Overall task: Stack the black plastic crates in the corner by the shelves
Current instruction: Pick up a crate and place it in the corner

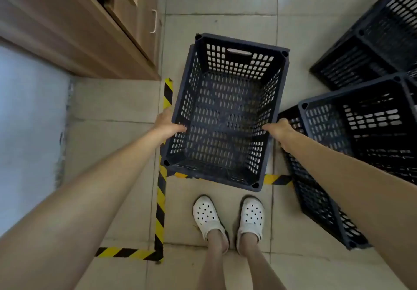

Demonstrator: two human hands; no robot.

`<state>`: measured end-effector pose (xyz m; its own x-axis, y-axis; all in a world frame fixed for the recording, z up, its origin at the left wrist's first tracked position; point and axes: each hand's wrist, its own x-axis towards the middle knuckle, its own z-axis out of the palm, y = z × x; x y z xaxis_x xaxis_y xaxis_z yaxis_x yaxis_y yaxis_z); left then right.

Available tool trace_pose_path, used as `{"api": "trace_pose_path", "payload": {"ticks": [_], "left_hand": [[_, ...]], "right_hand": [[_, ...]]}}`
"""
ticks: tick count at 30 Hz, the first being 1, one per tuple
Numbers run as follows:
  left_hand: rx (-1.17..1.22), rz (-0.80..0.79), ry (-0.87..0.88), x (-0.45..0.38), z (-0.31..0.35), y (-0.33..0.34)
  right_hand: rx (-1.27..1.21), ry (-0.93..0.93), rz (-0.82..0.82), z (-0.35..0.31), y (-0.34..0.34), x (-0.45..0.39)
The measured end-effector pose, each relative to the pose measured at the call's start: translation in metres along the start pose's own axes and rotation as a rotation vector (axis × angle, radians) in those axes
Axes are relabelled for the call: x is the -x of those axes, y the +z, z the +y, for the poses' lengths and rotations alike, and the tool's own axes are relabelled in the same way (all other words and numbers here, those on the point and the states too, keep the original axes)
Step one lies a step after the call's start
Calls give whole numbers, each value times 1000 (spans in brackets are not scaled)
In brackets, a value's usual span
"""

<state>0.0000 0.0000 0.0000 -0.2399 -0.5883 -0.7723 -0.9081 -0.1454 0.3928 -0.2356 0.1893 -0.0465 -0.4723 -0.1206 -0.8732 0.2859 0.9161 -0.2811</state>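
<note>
A black perforated plastic crate (225,113) is in front of me, open side up, over the tiled floor. My left hand (168,126) grips the rim of its left wall and my right hand (281,131) grips the rim of its right wall. The edge of another crate shows beneath it at the left and front. More black crates stand to the right: a near one (365,122) and a far one (379,39), each resting on others.
A wooden cabinet (85,32) with a metal handle stands at the upper left beside a pale wall. Yellow-black hazard tape (160,199) marks the floor. My feet in white clogs (228,217) stand just behind the held crate.
</note>
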Motion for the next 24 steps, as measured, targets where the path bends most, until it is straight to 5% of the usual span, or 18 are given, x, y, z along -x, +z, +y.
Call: {"api": "trace_pose_path", "payload": {"ticks": [9,24], "left_hand": [[134,-91,-156,-41,-30,12],[180,-159,-214,-45,-51,18]], "right_hand": [[-207,-16,-48,17,13,-34],[-182,82,-14,24,19,-8]]}}
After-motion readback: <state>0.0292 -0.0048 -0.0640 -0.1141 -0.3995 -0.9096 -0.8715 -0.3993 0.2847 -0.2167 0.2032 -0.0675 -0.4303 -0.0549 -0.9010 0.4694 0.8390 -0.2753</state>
